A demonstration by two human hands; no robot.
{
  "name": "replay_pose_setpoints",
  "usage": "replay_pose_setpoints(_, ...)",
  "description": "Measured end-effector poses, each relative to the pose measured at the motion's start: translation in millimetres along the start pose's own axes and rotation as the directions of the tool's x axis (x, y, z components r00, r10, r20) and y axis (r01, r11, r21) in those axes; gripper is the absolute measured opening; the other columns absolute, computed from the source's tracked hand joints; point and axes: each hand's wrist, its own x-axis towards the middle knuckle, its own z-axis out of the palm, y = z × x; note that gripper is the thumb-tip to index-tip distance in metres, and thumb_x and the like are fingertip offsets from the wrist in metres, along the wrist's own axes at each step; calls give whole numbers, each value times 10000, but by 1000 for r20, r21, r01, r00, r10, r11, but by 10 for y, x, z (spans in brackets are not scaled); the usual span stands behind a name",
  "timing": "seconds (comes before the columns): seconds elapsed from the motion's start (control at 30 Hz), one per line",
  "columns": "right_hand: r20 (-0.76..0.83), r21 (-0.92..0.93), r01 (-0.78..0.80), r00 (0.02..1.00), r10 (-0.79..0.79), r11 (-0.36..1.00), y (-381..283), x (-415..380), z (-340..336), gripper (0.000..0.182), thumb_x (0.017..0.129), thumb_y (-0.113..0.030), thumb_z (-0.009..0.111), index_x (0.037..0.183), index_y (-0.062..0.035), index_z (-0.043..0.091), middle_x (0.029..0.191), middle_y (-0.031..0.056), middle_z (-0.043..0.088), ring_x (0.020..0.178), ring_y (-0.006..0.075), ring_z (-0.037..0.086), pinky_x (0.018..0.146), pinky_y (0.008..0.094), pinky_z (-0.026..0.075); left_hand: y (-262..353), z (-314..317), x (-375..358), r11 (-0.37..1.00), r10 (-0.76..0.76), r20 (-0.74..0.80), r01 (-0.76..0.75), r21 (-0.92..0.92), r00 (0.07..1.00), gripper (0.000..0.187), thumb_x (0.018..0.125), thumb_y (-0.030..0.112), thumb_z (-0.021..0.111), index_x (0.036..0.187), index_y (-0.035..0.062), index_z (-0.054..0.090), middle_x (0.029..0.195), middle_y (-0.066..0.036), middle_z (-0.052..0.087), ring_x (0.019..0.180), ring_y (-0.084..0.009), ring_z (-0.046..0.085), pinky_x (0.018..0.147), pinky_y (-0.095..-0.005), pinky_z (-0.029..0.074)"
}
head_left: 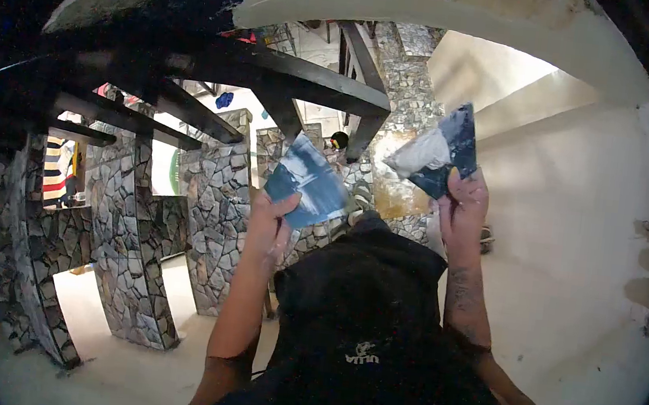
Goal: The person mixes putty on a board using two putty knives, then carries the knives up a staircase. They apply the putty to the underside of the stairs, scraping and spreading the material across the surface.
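Observation:
My left hand point(267, 224) is closed on a wide blue-grey putty knife point(311, 189), its thumb lying over the lower left corner of the blade. White streaks run across that blade. On the right, my right hand point(465, 201) grips a second putty knife point(463, 134), which is darker blue and tilted upward. A thick lump of white putty point(426, 152) is spread over its left part. The two blades are apart, held in front of my body at about chest height. Fingers behind both blades are hidden, as are any handles.
Dark beams point(306, 84) cross the upper left and middle. Stone-patterned pillars point(216, 206) with openings between them stand at the left. A pale smooth wall point(569, 230) fills the right side. Stone-patterned flooring point(411, 76) lies below, with a yellowish stained patch point(401, 202) on it.

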Motion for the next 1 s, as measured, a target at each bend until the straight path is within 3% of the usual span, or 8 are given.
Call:
replay_pose_setpoints(0.1, -101, 269, -176, 973, 209, 947, 51, 18, 98, 198, 805, -51, 602, 968, -39, 491, 873, 58, 574, 729, 139, 590, 569, 268, 505, 30, 354, -121, 994, 46, -5, -47, -95, 999, 321, 771, 0, 601, 1080, -21, 515, 973, -117, 608, 826, -224, 624, 742, -318, 523)
replay_pose_setpoints(0.27, -182, 356, -3, 981, 72, 935, 202, 41, 312, 213, 821, -2, 562, 1018, -15, 482, 880, 63, 583, 648, 127, 569, 499, 255, 479, -14, 541, -145, 988, 143, -65, -146, -46, 988, 272, 801, 24, 601, 1065, -4, 537, 948, -78, 611, 816, -165, 599, 722, -281, 481)
replay_pose_setpoints(0.37, -194, 210, 86, 980, -45, 974, 386, 54, 291, 283, 797, -115, 646, 1000, -19, 473, 841, 61, 569, 686, 127, 556, 578, 267, 483, 32, 645, -201, 980, 197, -168, -192, 41, 966, 238, 792, 43, 630, 1019, 19, 562, 864, -40, 612, 737, -105, 580, 653, -234, 460)
replay_pose_setpoints(0.47, -213, 284, 92, 977, -30, 954, 350, 29, 381, 269, 802, -111, 641, 978, -7, 467, 827, 65, 566, 679, 118, 544, 587, 266, 472, 29, 635, -207, 970, 240, -197, -230, 76, 950, 215, 779, 40, 646, 978, 23, 565, 840, -29, 606, 725, -100, 575, 652, -236, 460)
replay_pose_setpoints(0.57, -160, 287, 84, 986, -39, 954, 328, 4, 414, 206, 848, -8, 534, 1035, -7, 449, 890, 85, 570, 705, 144, 585, 584, 277, 515, -15, 635, -155, 944, 330, -183, -322, 71, 926, 210, 779, 34, 643, 973, 21, 564, 849, -27, 602, 732, -103, 573, 660, -238, 461)
replay_pose_setpoints(0.77, -207, -15, 201, 958, -200, 979, 550, 5, 369, 249, 837, -73, 589, 1021, -2, 437, 822, 68, 563, 660, 126, 563, 583, 270, 508, 23, 748, -201, 968, 250, -149, -252, 2, 957, 220, 783, 29, 635, 986, 6, 554, 886, -34, 600, 751, -109, 571, 691, -245, 457)
replay_pose_setpoints(0.87, -197, -8, 191, 962, -189, 982, 225, -96, 522, 251, 835, -91, 594, 1009, -1, 436, 805, 58, 562, 660, 125, 567, 591, 259, 500, -36, 742, -159, 951, 310, -137, -308, 36, 941, 295, 784, 76, 626, 1056, 10, 530, 939, -68, 621, 781, -180, 611, 703, -301, 487)
replay_pose_setpoints(1.0, -122, -122, 240, 959, -254, 963, 94, -166, 473, 273, 817, -46, 601, 1027, 0, 433, 830, 67, 568, 738, 133, 571, 663, 263, 486, -5, 790, -181, 951, 310, -170, -308, 36, 935, 273, 791, 76, 623, 1039, 7, 534, 944, -69, 610, 779, -164, 602, 700, -294, 481)
